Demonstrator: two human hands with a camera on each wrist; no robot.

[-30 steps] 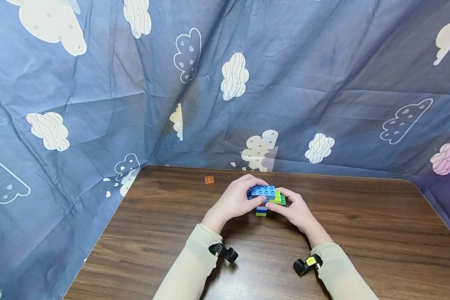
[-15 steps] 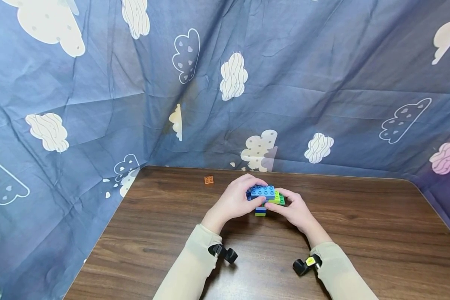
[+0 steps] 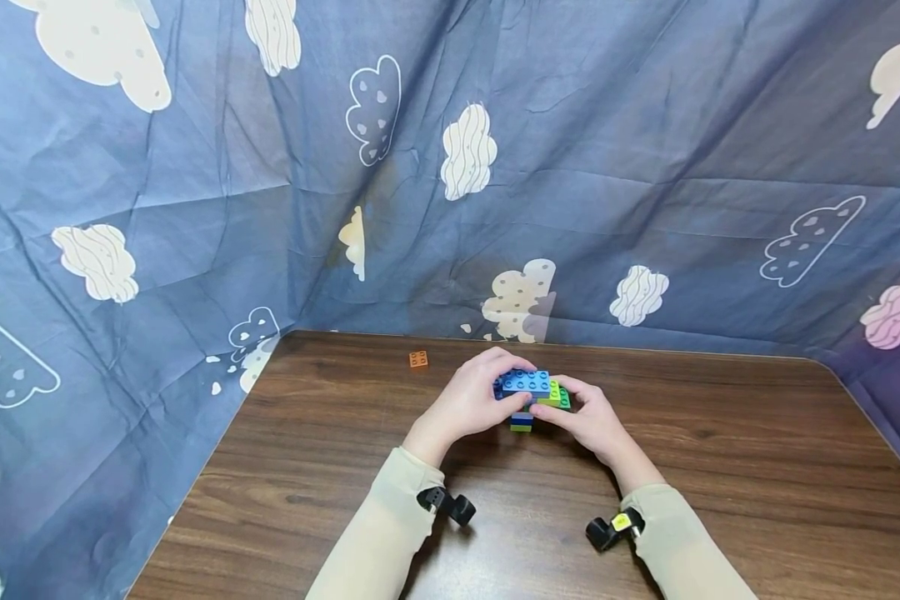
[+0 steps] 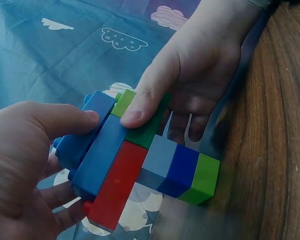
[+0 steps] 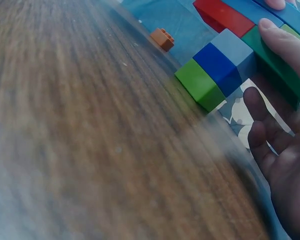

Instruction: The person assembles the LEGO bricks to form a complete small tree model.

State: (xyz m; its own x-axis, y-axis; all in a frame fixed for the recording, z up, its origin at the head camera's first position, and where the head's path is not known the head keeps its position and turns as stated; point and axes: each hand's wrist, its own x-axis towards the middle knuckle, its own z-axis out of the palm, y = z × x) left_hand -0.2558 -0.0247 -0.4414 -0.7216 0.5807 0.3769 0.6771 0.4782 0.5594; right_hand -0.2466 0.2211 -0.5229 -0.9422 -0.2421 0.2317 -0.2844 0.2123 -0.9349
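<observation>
A joined structure of toy building bricks stands upright on the table under both hands. On top is a blue brick (image 3: 527, 382) with two rows of studs; my left hand (image 3: 474, 398) grips it, thumb in front and fingers behind. At its right end show a lime brick (image 3: 554, 392) and a dark green brick (image 4: 149, 130). My right hand (image 3: 587, 419) holds this end, its thumb pressed over the blue, lime and green sides. Lower sits a red brick (image 4: 119, 185). The narrow column beneath has light blue (image 4: 159, 156), dark blue (image 4: 183, 165) and lime (image 4: 205, 175) bricks.
One small orange brick (image 3: 418, 359) lies apart, near the back edge of the brown wooden table (image 3: 307, 467). Behind the table hangs a blue curtain (image 3: 570, 217) with cloud prints. A black camera (image 3: 461, 510) sits at the left wrist, another black camera (image 3: 600, 533) at the right.
</observation>
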